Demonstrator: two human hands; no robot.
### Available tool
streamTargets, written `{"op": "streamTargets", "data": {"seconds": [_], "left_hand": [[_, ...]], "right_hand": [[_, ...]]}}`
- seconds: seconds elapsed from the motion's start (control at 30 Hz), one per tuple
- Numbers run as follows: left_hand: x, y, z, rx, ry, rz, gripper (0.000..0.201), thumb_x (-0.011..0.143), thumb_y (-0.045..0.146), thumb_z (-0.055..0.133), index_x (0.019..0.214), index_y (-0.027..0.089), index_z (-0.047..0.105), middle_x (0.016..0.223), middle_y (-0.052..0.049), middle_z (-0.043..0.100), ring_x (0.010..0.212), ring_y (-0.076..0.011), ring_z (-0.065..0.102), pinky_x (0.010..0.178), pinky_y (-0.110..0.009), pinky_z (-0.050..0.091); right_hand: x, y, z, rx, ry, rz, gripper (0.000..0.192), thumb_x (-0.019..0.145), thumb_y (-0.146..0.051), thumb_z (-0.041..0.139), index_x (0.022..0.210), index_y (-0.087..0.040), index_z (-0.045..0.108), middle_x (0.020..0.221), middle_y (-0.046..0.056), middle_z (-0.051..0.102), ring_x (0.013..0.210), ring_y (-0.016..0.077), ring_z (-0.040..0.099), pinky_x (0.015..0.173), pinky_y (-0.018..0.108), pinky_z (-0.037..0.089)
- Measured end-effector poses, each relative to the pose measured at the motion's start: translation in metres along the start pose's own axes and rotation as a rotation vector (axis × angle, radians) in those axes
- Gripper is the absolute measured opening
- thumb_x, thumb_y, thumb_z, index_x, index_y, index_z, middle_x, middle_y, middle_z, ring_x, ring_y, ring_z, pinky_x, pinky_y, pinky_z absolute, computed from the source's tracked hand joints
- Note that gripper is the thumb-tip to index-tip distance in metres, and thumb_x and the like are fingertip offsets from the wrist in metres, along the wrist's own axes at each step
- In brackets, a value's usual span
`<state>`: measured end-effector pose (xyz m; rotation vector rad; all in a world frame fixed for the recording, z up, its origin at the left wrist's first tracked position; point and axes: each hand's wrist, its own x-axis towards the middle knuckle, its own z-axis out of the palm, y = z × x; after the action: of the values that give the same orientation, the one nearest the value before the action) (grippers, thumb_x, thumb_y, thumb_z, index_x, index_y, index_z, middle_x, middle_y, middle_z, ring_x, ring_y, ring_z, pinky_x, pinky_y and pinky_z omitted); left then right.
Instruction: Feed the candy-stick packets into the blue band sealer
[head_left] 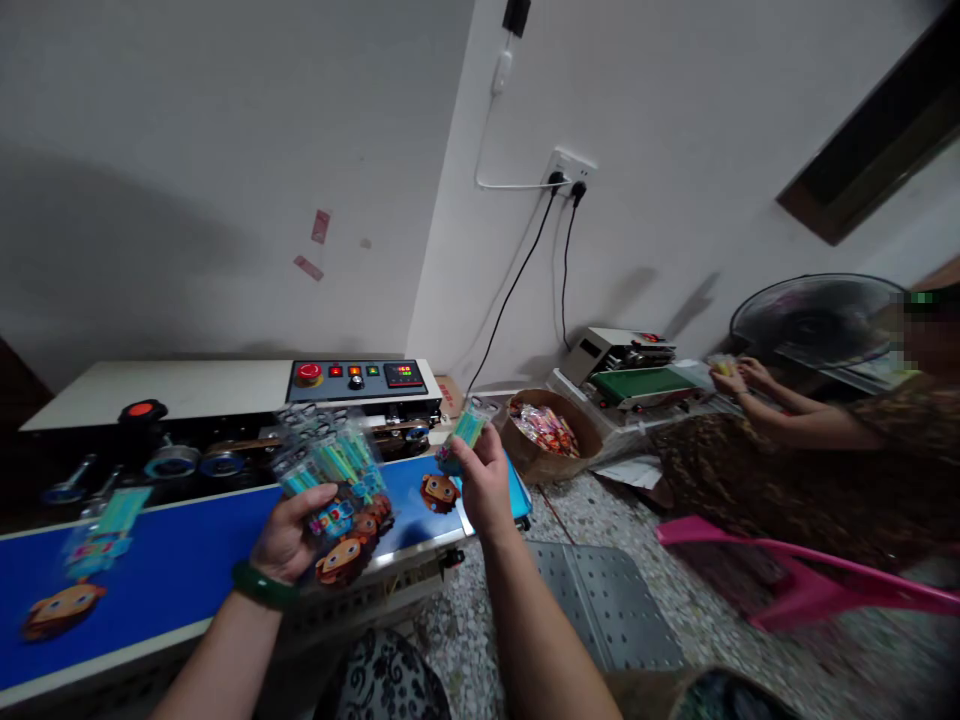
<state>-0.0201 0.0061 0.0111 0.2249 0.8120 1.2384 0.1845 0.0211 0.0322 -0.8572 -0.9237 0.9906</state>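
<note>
1. The sealer (225, 400), a long machine with a white top and a control panel (358, 378), stands against the wall; its blue belt (187, 560) runs along the front.
2. A co-worker (825, 470) sits at the right, both hands at a second sealer (637, 375) with a green belt. A fan (817, 320) stands behind those arms.
3. A pink chair (787, 580) lies tipped on the speckled floor, next to a perforated metal plate (600, 600).
4. A brown basket (547, 435) of small packets sits on the floor between the two machines.
5. The left hand (289, 540), with a green bangle (262, 585) at the wrist, is closed around a stack (337, 490) of clear packets printed with cartoon faces, held over the belt.
6. The right hand (484, 480) pinches one packet (465, 435) between thumb and fingers, raised above the belt's right end, just beside the stack.
7. One packet (90, 560) lies on the belt at the far left, well apart from both hands, blurred.
8. Another cartoon face (439, 490) shows on the belt under the right hand.
</note>
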Motion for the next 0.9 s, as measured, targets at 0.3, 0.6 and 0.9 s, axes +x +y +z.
{"op": "streamTargets", "data": {"seconds": [0.3, 0.6, 0.9], "left_hand": [[-0.004, -0.007, -0.001, 0.092, -0.104, -0.141, 0.011, 0.058, 0.005, 0.061, 0.065, 0.010, 0.066, 0.063, -0.009, 0.069, 0.055, -0.0228, 0.064, 0.057, -0.034, 0.054], [-0.003, -0.021, 0.000, 0.127, -0.515, -0.183, 0.039, 0.062, 0.008, 0.062, 0.101, 0.012, 0.062, 0.095, -0.012, 0.068, 0.085, -0.0283, 0.063, 0.080, -0.043, 0.048], [-0.009, -0.023, 0.006, 0.226, -0.521, -0.176, 0.039, 0.062, 0.008, 0.062, 0.101, 0.010, 0.062, 0.092, -0.016, 0.068, 0.086, -0.0309, 0.062, 0.080, -0.043, 0.047]], "right_hand": [[-0.008, -0.009, -0.008, 0.020, -0.149, 0.130, 0.035, 0.072, -0.033, 0.062, 0.103, -0.023, 0.049, 0.082, 0.002, 0.064, 0.067, 0.0173, 0.062, 0.058, 0.029, 0.049], [-0.006, -0.008, 0.007, -0.063, -0.023, 0.063, 0.018, 0.073, -0.033, 0.061, 0.078, -0.015, 0.062, 0.072, 0.004, 0.065, 0.067, 0.0167, 0.061, 0.062, 0.028, 0.048], [-0.008, -0.010, 0.017, 0.058, -0.028, 0.103, 0.018, 0.072, -0.032, 0.062, 0.083, -0.018, 0.063, 0.079, 0.004, 0.067, 0.069, 0.0181, 0.063, 0.068, 0.033, 0.050]]}}
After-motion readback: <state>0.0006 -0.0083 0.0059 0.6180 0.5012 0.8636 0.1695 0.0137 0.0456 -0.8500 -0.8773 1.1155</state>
